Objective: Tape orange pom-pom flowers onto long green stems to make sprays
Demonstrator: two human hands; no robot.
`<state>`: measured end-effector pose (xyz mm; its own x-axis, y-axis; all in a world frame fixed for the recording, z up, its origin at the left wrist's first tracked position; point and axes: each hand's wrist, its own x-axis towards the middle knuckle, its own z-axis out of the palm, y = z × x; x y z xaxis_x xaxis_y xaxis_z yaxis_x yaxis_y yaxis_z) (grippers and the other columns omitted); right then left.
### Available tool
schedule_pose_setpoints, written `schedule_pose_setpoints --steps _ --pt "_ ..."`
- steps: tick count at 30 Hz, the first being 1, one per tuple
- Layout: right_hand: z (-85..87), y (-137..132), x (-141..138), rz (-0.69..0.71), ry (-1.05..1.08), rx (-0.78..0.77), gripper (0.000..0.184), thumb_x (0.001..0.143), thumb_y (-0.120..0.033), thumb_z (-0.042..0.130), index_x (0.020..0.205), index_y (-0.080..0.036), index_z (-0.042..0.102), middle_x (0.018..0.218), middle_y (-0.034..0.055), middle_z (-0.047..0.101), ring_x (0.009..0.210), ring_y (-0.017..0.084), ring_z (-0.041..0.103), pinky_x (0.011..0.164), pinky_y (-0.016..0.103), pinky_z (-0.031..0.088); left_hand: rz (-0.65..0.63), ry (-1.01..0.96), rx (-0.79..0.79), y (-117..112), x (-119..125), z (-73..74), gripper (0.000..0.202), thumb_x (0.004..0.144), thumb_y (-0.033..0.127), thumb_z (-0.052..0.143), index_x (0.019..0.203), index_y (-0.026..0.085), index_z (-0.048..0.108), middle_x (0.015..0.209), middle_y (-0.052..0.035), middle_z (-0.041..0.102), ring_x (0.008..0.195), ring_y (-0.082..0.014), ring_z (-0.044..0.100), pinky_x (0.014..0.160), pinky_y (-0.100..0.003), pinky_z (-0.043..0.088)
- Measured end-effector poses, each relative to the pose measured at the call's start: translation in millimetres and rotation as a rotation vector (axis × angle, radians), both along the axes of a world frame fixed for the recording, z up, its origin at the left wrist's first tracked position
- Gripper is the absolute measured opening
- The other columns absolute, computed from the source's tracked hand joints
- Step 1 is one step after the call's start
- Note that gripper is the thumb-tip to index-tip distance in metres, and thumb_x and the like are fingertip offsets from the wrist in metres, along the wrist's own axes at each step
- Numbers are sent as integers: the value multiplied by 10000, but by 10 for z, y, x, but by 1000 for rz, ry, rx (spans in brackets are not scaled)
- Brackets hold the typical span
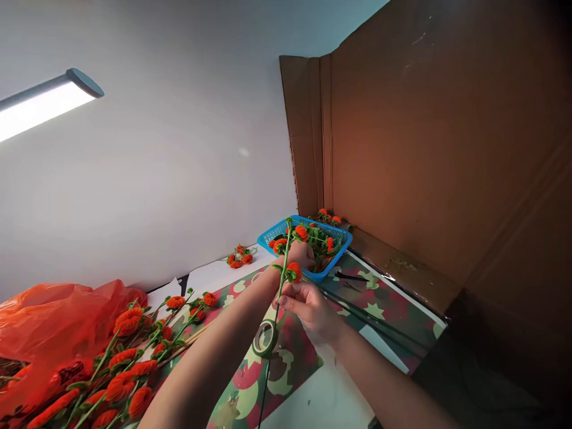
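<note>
A long green stem [273,322] with small orange flower buds runs up between my hands. My left hand [300,255] is closed round the stem near an orange bud [294,271]. My right hand [310,307] pinches the stem just below that bud. A roll of green tape [264,338] hangs from the stem under my left wrist. Just beyond my hands sits a blue basket [272,233] holding several orange buds on green stems.
Finished orange flower stems [134,357] lie in a pile at lower left beside an orange plastic bag [49,328]. Patterned paper [393,304] covers the table. Loose buds [240,256] lie near the wall. A cardboard sheet [424,149] stands at right, a lamp [44,104] at upper left.
</note>
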<state>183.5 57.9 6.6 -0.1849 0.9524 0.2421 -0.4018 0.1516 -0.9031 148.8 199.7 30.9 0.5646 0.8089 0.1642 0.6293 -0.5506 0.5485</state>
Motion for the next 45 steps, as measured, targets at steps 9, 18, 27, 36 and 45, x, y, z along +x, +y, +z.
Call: schedule_pose_setpoints --steps 9,18,27,36,45 --pt "-55 16 -105 -19 -41 11 304 698 -446 673 679 -161 569 637 -16 513 610 108 452 627 256 375 337 -654 -93 -896 -1018 -34 292 708 431 627 668 148 566 561 15 552 479 -84 478 484 -209 393" --pt "58 155 -503 32 -257 89 326 702 -462 641 663 -141 602 613 -7 543 609 119 477 602 252 384 546 -1168 -376 -1504 -1523 -101 295 557 375 786 621 133 630 538 31 571 416 -36 406 430 -183 318" --pt "128 187 -557 -45 -321 94 274 670 -419 661 657 -151 603 620 -12 539 578 116 479 572 251 380 540 -1171 -339 -1570 -1506 -85 251 602 331 752 771 146 736 667 -27 661 545 -88 522 517 -208 424" --pt "134 178 -534 -146 -472 158 199 715 -340 613 685 -144 629 666 7 586 601 118 484 597 248 398 549 -1153 -375 -1525 -1532 -110 234 606 309 755 768 141 731 660 -30 673 560 -95 546 559 -218 450" --pt "144 165 -514 -174 -522 230 170 751 -304 581 658 -169 628 645 4 611 656 145 530 646 267 411 526 -1054 -288 -1606 -1521 -99 286 615 310 754 849 147 737 804 -69 705 723 -162 609 663 -263 483"
